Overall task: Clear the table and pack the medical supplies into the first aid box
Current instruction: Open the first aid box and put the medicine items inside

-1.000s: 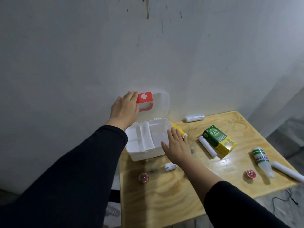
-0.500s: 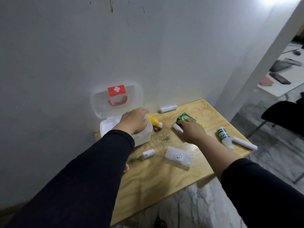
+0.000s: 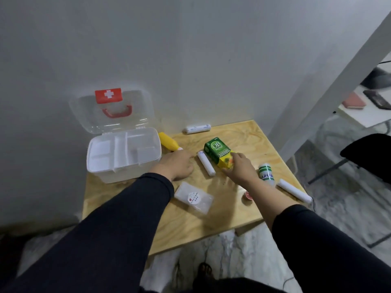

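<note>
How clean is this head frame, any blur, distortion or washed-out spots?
Head view: wide-angle bending shows, the white beam leaning steeply at right; the floor at the lower right is smeared, while the green box under the right hand reads fairly sharp; the first aid box interior is washed out; the left hand casts only a faint shadow.

I see the white first aid box open at table's left, lid against the wall. Green-yellow OB carton lies flat mid-table, white gauze roll just beside it.
</note>
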